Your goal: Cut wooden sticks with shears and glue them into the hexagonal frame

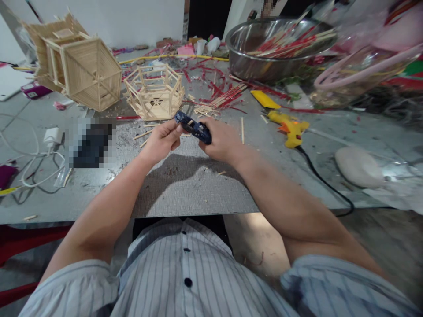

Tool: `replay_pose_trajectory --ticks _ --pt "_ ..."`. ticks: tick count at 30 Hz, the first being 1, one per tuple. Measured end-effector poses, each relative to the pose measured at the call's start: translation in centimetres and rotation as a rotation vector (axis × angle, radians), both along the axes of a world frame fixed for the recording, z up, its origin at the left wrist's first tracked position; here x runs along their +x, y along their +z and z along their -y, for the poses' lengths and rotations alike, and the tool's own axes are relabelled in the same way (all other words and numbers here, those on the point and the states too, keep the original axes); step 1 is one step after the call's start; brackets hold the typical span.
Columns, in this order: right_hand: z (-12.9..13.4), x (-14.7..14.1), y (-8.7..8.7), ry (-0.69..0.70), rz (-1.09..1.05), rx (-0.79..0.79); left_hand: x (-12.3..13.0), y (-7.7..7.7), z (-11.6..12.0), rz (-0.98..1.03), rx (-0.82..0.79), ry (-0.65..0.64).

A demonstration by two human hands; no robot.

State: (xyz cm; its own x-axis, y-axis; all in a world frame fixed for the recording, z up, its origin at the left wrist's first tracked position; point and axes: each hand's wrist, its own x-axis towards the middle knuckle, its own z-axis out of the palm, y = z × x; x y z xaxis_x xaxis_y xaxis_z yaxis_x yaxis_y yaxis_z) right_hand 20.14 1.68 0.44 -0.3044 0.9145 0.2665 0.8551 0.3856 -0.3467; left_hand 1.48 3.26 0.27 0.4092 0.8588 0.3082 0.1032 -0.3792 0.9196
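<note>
The dark blue hand tool (202,133) is held up between the two hands, just above the grey table (194,193), near the middle. At far left, a large pale structure of thin wooden sticks (95,75) rests tipped over, its six-sided panel facing the person; lying so, it probably leans on a broad side for stability. Nearer, a white charger block (53,135) sits among looped cables. Next comes a smaller, open six-sided stick frame (152,115), resting on its slatted base, which seems to give its thin uprights level support. Just in front, the left hand (161,141) is closed, thumb and fingers pinching the tool's left end, likely to steady it; a short pale piece shows against the tool, but whether it is gripped there cannot be told. The right hand (220,138) is curled round the other end, a fuller grip that seems to bear the control. Beyond, a wide steel basin (234,64) holds red-and-pale sticks, presumably to keep them together. At right, a yellow glue gun with an orange trigger (293,130) lies on its side, apart from the hands, its black cord (317,176) trailing rightward and seemingly out of their way.
</note>
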Motion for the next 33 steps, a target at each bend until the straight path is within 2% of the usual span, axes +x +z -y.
replay_pose_trajectory --ticks 10,17,25,28,33 --pt "-0.1 0.0 -0.5 -0.032 0.036 0.031 0.1 0.4 0.1 0.079 -0.098 -0.058" --pt "0.0 -0.1 -0.7 -0.044 0.014 0.048 0.0 0.1 0.0 0.081 -0.146 -0.063" --pt "0.3 -0.6 -0.1 -0.086 0.013 -0.042 0.1 -0.1 0.0 0.085 -0.142 -0.076" --pt "0.5 -0.6 0.3 -0.127 -0.007 -0.006 0.1 0.0 0.1 0.06 -0.114 -0.097" --pt "-0.7 0.8 0.1 -0.261 -0.046 0.079 -0.4 -0.3 -0.6 -0.013 -0.036 0.046"
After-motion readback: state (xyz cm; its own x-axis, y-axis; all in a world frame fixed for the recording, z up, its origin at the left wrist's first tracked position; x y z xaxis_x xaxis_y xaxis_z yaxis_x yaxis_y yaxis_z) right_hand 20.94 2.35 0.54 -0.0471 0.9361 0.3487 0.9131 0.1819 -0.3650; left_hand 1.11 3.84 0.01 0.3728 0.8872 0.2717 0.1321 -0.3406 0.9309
